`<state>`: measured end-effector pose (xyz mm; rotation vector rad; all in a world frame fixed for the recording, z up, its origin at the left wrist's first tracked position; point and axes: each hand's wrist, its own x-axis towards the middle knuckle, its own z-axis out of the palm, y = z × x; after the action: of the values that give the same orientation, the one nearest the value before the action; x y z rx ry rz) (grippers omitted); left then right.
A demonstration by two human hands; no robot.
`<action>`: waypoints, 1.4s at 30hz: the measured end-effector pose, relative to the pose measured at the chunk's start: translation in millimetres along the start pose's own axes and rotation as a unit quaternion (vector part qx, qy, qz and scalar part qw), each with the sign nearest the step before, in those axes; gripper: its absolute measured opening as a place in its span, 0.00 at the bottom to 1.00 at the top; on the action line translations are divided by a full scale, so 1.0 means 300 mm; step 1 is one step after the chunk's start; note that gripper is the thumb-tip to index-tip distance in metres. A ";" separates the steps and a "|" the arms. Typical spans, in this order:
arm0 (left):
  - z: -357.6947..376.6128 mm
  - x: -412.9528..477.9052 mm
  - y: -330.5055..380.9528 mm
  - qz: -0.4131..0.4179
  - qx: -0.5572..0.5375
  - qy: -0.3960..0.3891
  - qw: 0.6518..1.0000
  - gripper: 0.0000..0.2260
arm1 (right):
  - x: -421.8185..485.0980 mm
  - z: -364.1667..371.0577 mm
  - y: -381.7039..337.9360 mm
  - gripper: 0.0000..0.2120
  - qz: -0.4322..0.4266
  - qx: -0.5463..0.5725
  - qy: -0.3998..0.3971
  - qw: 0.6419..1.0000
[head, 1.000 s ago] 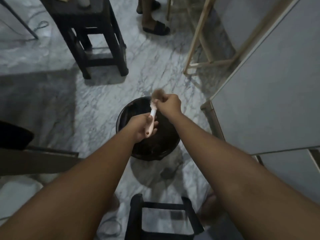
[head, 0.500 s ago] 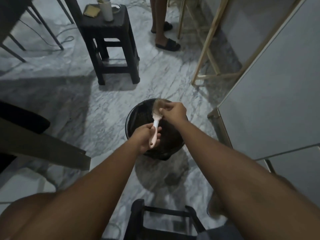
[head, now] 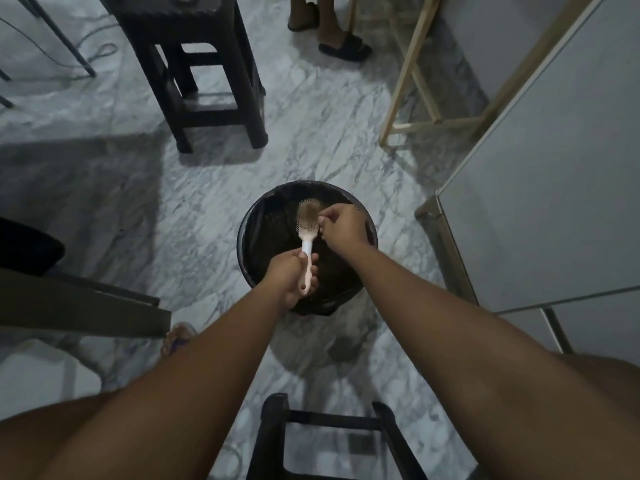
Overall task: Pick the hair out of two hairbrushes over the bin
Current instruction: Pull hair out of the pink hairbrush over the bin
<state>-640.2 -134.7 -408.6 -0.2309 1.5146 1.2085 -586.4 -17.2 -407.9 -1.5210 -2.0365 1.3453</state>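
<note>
A pale pink hairbrush (head: 307, 226) is held over the round black bin (head: 256, 216) on the marble floor. My left hand (head: 292, 277) grips the brush's handle, bristles facing up. A mat of brown hair (head: 307, 214) sits in the bristles. My right hand (head: 343, 225) is at the right edge of the brush head, its fingertips pinching at the hair there. A second hairbrush is not in sight.
A dark stool (head: 204, 74) stands beyond the bin, another dark stool (head: 332, 438) just in front of me. A grey cabinet (head: 540, 188) fills the right side, with a wooden frame (head: 412, 77) behind it. Another person's sandalled feet (head: 341, 46) are at the back.
My right hand has come down from the brush's top to its right edge, uncovering the hair in the bristles. My view has shifted slightly.
</note>
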 end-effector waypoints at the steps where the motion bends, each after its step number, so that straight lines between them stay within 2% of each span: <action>1: 0.005 0.005 0.000 -0.005 -0.003 0.009 1.000 0.12 | -0.001 0.002 0.001 0.05 -0.005 -0.005 0.000 1.000; 7: 0.011 0.064 -0.004 0.006 -0.022 0.057 0.998 0.11 | 0.000 0.015 0.044 0.05 -0.035 0.010 0.024 0.999; 13: -0.029 0.104 -0.042 0.031 -0.030 0.068 0.997 0.11 | -0.020 0.050 0.123 0.07 -0.077 0.028 0.121 0.989; 15: -0.046 0.110 -0.056 0.034 -0.044 0.057 0.997 0.11 | -0.024 0.067 0.126 0.14 -0.050 0.030 0.086 0.995; 18: -0.080 0.114 -0.078 0.031 -0.051 0.028 0.998 0.10 | -0.032 0.095 0.111 0.30 -0.019 0.057 -0.017 0.998; 19: -0.089 0.113 -0.083 0.030 -0.046 0.018 0.998 0.11 | -0.035 0.106 0.107 0.32 -0.027 0.059 -0.035 0.997; 21: -0.101 0.111 -0.089 0.033 -0.042 0.009 0.999 0.11 | -0.034 0.123 0.102 0.24 -0.059 0.040 -0.028 0.997; 23: -0.110 0.115 -0.092 0.029 -0.048 0.014 0.998 0.11 | -0.028 0.137 0.100 0.10 -0.095 0.011 0.016 0.995; 24: -0.115 0.122 -0.094 0.024 -0.051 0.017 0.998 0.12 | -0.023 0.143 0.101 0.07 -0.115 0.011 0.039 0.993; 30: -0.139 0.158 -0.095 -0.002 -0.073 0.074 0.995 0.13 | 0.003 0.130 0.054 0.04 -0.265 0.063 0.182 0.945; 33: -0.155 0.172 -0.097 0.010 -0.082 0.098 0.992 0.13 | 0.012 0.108 0.007 0.05 -0.267 0.113 0.248 0.924; 35: -0.163 0.178 -0.096 0.018 -0.090 0.101 0.991 0.13 | 0.021 0.103 0.009 0.05 -0.231 0.127 0.273 0.925; 36: -0.166 0.178 -0.094 0.022 -0.095 0.099 0.990 0.13 | 0.032 0.100 0.029 0.05 -0.195 0.112 0.257 0.940; 37: -0.168 0.175 -0.090 0.026 -0.098 0.095 0.990 0.13 | 0.045 0.094 0.051 0.06 -0.145 0.079 0.202 0.965; 38: -0.172 0.174 -0.086 0.033 -0.100 0.088 0.991 0.13 | 0.054 0.091 0.075 0.07 -0.068 0.014 0.109 0.992; 39: -0.175 0.170 -0.081 0.041 -0.099 0.078 0.991 0.13 | 0.054 0.092 0.097 0.11 0.019 -0.092 -0.001 0.996; 40: -0.180 0.167 -0.078 0.049 -0.096 0.068 0.992 0.13 | 0.051 0.100 0.123 0.16 0.088 -0.195 -0.103 0.971; 41: -0.184 0.162 -0.075 0.056 -0.091 0.058 0.993 0.13 | 0.040 0.104 0.137 0.23 0.131 -0.258 -0.165 0.943; 42: -0.188 0.159 -0.076 0.061 -0.087 0.048 0.993 0.13 | 0.032 0.115 0.146 0.29 0.138 -0.260 -0.182 0.938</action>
<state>-676.1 -167.0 -469.0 -0.3201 1.5251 1.4456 -586.9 -25.8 -464.0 -1.9556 -2.6513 1.3275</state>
